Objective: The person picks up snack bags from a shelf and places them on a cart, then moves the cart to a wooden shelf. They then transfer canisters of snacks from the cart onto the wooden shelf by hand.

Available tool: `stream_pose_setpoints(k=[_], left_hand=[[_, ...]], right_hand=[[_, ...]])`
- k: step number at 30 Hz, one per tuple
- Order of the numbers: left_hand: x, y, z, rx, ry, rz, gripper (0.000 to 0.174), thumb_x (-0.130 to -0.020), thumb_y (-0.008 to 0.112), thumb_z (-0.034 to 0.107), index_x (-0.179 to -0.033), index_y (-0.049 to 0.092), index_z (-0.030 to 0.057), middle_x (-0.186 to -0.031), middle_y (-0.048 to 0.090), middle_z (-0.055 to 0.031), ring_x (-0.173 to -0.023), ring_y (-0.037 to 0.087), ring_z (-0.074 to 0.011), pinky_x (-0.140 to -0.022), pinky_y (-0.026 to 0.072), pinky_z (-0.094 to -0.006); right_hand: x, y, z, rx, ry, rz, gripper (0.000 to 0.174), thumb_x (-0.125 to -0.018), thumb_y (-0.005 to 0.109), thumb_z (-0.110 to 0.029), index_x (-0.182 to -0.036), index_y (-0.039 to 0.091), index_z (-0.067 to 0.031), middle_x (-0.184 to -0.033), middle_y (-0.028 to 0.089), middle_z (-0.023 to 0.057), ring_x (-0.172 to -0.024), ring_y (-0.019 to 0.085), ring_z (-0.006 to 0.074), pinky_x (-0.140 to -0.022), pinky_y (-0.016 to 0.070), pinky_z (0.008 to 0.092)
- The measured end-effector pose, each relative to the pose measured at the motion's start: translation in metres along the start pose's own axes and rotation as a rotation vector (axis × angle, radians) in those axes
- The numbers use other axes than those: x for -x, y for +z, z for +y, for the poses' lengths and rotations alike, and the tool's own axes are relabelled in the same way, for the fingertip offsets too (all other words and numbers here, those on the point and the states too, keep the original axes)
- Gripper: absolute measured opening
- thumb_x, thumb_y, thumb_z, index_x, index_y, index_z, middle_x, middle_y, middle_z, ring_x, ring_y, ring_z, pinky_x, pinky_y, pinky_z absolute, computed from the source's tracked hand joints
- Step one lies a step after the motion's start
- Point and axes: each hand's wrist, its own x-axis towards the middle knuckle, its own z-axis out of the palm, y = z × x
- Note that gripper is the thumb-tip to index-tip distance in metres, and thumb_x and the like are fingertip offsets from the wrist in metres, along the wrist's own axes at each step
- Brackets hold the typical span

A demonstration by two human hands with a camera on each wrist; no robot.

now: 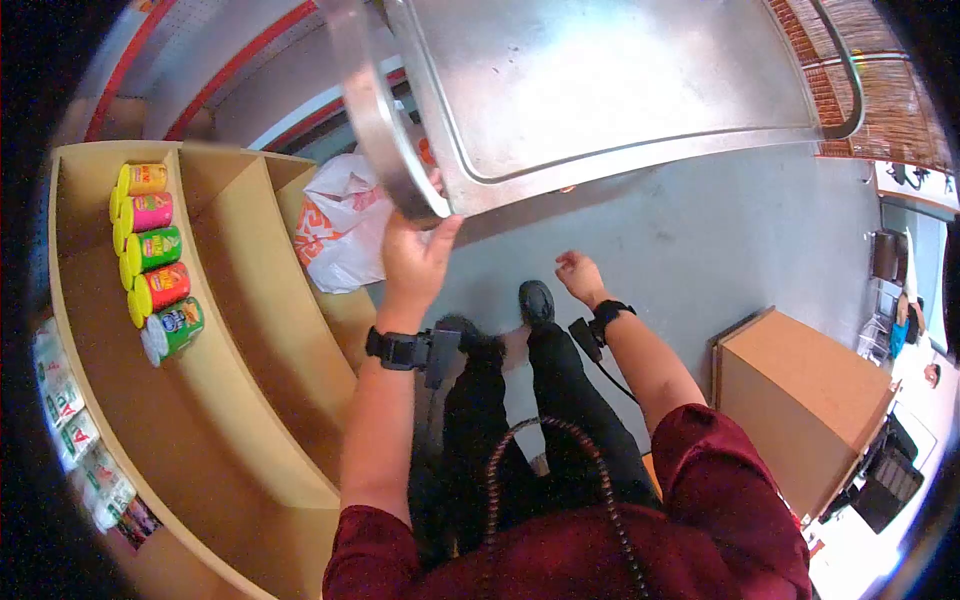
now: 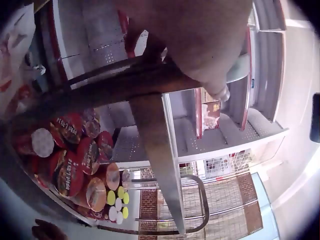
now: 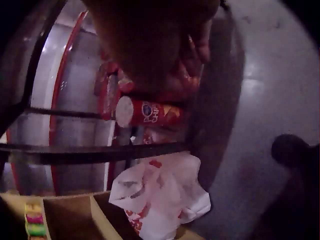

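In the head view a metal cart (image 1: 620, 90) with a flat top fills the upper part. My left hand (image 1: 412, 265) grips its near left corner, thumb along the edge. The left wrist view shows the same hand (image 2: 200, 40) at the metal frame (image 2: 157, 145); red lidded tubs (image 2: 70, 172) and small cans with yellow and white lids stand on a lower level. My right hand (image 1: 580, 277) hangs below the cart's near edge, fingers loosely curled, holding nothing. Past that hand (image 3: 160, 45), the right wrist view shows a red chips can (image 3: 150, 113) lying sideways.
At left, a wooden shelf (image 1: 225, 260) holds a row of colourful cans (image 1: 158, 248). A white plastic bag (image 1: 345, 235) lies beside the cart. A brown box-like cabinet (image 1: 800, 375) stands at right, with a person (image 1: 912, 330) beyond. Grey floor (image 1: 660, 240) surrounds my feet.
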Motion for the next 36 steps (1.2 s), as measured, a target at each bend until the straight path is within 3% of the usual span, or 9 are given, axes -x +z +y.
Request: stream_pose_setpoints(k=[5, 7, 12, 17, 19, 24, 29, 32, 36], left_hand=[[0.003, 0.009, -0.019, 0.131, 0.075, 0.117, 0.042, -0.077, 0.065, 0.023, -0.107, 0.054, -0.0043, -0.105, 0.058, -0.0123, -0.09, 0.055, -0.0172, -0.083, 0.0409, -0.0301], [0.001, 0.012, -0.031, 0.073, 0.202, 0.145, 0.053, -0.08, 0.059, 0.04, -0.106, 0.051, -0.0058, -0.105, 0.054, -0.0113, -0.091, 0.052, -0.0181, -0.083, 0.0404, -0.0319], [0.038, 0.022, -0.067, 0.018, 0.165, 0.519, 0.068, -0.082, 0.041, 0.058, -0.113, 0.039, -0.0025, -0.107, 0.049, -0.0141, -0.096, 0.05, -0.0228, -0.087, 0.0374, -0.0344], [0.083, 0.022, -0.075, -0.189, 0.195, 0.493, 0.055, -0.089, 0.035, 0.046, -0.117, 0.036, -0.0016, -0.108, 0.047, -0.013, -0.102, 0.047, -0.0234, -0.092, 0.0354, -0.0359], [0.106, 0.018, -0.07, -0.13, -0.022, 0.401, 0.05, -0.091, 0.038, 0.033, -0.122, 0.031, -0.0058, -0.116, 0.043, -0.0185, -0.109, 0.043, -0.0274, -0.096, 0.0306, -0.0388], [0.14, 0.015, -0.033, -0.179, -0.199, 0.167, 0.047, -0.087, 0.048, 0.029, -0.122, 0.036, -0.0013, -0.119, 0.044, -0.0145, -0.113, 0.041, -0.0255, -0.098, 0.0287, -0.0386], [0.149, 0.017, 0.018, -0.002, -0.233, -0.309, 0.064, -0.08, 0.058, 0.032, -0.128, 0.031, -0.0019, -0.128, 0.039, -0.0169, -0.119, 0.036, -0.0287, -0.1, 0.0263, -0.0375], [0.163, 0.016, 0.048, 0.245, -0.4, -0.181, 0.091, -0.058, 0.08, 0.023, -0.127, 0.026, -0.0013, -0.119, 0.044, -0.0166, -0.111, 0.044, -0.0238, -0.093, 0.0356, -0.0343], [0.21, -0.04, 0.053, 0.244, -0.583, 0.167, 0.074, -0.058, 0.079, 0.019, -0.117, 0.036, 0.0025, -0.109, 0.05, -0.0105, -0.1, 0.051, -0.0193, -0.086, 0.0419, -0.0333]], right_hand=[[-0.058, 0.007, -0.036, 0.393, -0.56, 0.402, 0.056, -0.061, 0.069, -0.016, -0.112, 0.048, -0.0092, -0.107, 0.051, 0.0136, -0.106, 0.046, 0.0304, -0.088, 0.0378, 0.04], [-0.09, 0.02, -0.062, 0.555, -0.708, 0.582, 0.063, -0.061, 0.07, -0.025, -0.118, 0.046, -0.0116, -0.118, 0.046, 0.0124, -0.114, 0.038, 0.0314, -0.095, 0.0294, 0.0452], [-0.165, 0.061, -0.077, 0.605, -0.594, 0.489, 0.06, -0.061, 0.069, -0.033, -0.113, 0.05, -0.0094, -0.115, 0.049, 0.0112, -0.115, 0.038, 0.0305, -0.1, 0.0201, 0.05], [-0.134, 0.054, -0.08, 0.509, -0.762, 0.637, 0.067, -0.054, 0.074, -0.031, -0.111, 0.049, -0.0059, -0.109, 0.053, 0.01, -0.112, 0.041, 0.0299, -0.102, 0.0169, 0.0528], [-0.085, 0.033, -0.083, 0.326, -0.848, 0.718, 0.072, -0.053, 0.075, -0.026, -0.114, 0.045, -0.0047, -0.109, 0.052, 0.0124, -0.111, 0.042, 0.0317, -0.1, 0.0221, 0.0507], [0.022, -0.008, -0.099, -0.809, -0.64, 0.528, 0.09, -0.062, 0.075, -0.01, -0.132, 0.018, -0.0063, -0.112, 0.045, 0.0117, -0.106, 0.045, 0.0201, -0.089, 0.0399, 0.0319], [0.09, -0.029, -0.132, -1.404, -0.409, 0.144, 0.063, -0.078, 0.058, -0.006, -0.131, 0.024, -0.0062, -0.122, 0.042, 0.0148, -0.108, 0.046, 0.0216, -0.091, 0.0388, 0.0335], [0.142, -0.007, -0.175, -1.151, -0.521, -0.082, 0.063, -0.078, 0.059, -0.006, -0.131, 0.025, -0.0051, -0.124, 0.041, 0.0122, -0.113, 0.042, 0.0213, -0.097, 0.0327, 0.035], [0.18, 0.038, -0.206, -0.722, -0.606, -0.513, 0.069, -0.078, 0.062, -0.014, -0.135, 0.022, -0.0067, -0.131, 0.035, 0.0104, -0.122, 0.033, 0.0205, -0.1, 0.0274, 0.0341]])
